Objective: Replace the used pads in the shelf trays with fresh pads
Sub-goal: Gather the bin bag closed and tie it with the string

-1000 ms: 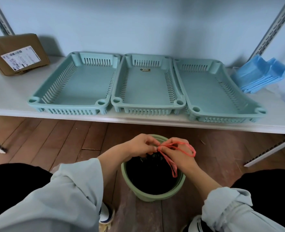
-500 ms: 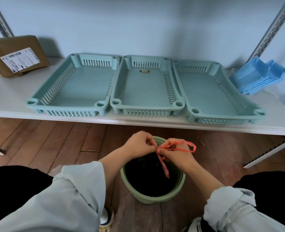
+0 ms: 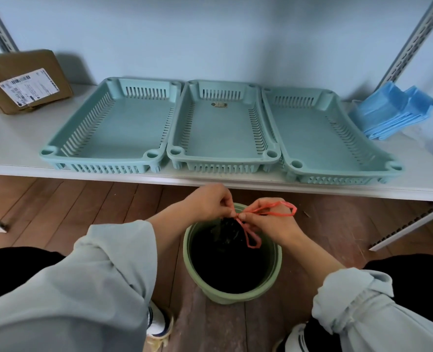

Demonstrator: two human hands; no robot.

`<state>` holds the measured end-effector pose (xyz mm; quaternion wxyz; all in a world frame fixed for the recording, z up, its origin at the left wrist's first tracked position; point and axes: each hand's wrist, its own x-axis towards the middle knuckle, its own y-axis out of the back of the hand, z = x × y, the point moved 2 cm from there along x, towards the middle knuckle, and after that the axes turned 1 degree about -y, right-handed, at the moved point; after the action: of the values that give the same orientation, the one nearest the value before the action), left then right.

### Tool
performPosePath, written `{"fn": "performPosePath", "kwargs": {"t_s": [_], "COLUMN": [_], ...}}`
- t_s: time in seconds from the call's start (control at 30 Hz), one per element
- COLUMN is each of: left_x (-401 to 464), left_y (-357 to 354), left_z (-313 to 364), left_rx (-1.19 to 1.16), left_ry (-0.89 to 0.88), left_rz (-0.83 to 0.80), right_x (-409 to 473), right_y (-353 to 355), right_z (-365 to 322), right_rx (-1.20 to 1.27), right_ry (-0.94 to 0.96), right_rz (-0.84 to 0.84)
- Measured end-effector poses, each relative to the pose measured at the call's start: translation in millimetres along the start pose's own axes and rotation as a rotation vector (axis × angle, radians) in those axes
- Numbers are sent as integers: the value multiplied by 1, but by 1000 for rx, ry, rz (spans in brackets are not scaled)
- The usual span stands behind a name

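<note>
Three teal slotted trays stand side by side on the white shelf: the left tray, the middle tray and the right tray, none with a pad in it. A stack of blue pads lies at the shelf's right end. Below, over a green bin lined with a black bag, my left hand and my right hand pinch the bag's red drawstring at a knot with loops.
A brown cardboard parcel with a white label leans at the shelf's left end. Metal shelf uprights run up both sides. The floor is brown wood planks. My knees and shoes frame the bin.
The two hands have stayed at the knot over the bin; the hanging red loop has shortened and the upper loop now stretches out to the right.
</note>
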<state>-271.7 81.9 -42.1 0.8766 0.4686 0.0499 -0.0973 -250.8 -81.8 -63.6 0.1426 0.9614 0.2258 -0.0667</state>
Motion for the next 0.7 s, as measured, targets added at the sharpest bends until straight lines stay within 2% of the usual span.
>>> {"fn": "performPosePath", "kwargs": {"t_s": [0.1,0.17,0.23,0.33,0.47,0.53,0.6,0.63,0.7], "left_x": [-2,-6,-9,-11,-9,-8,-8,-8,-8], "left_y": [1,-11,-20,-19,-16,-22,-33,-37,-45], "left_z": [-9,-19,-24,-29,-32,-29,-23,-21,-24], "left_rx": [170,206,218,139,149,-65,-357,-423,-411], "left_ry": [48,97,111,124,121,132,195,226,251], "left_rz": [-18,-55,-40,71,128,153,133,129,150], "right_x": [-1,-9,-11,-4,7,13,15,14,10], "right_y": [9,10,8,9,15,6,-11,-21,-40], "right_z": [16,36,46,38,25,22,21,20,21], "right_rx": [2,13,20,97,266,242,66,-53,-236], "right_ry": [-111,-248,-302,-255,-184,-146,-91,-50,26], "right_rz": [32,36,31,94,275,303,215,121,-118]}}
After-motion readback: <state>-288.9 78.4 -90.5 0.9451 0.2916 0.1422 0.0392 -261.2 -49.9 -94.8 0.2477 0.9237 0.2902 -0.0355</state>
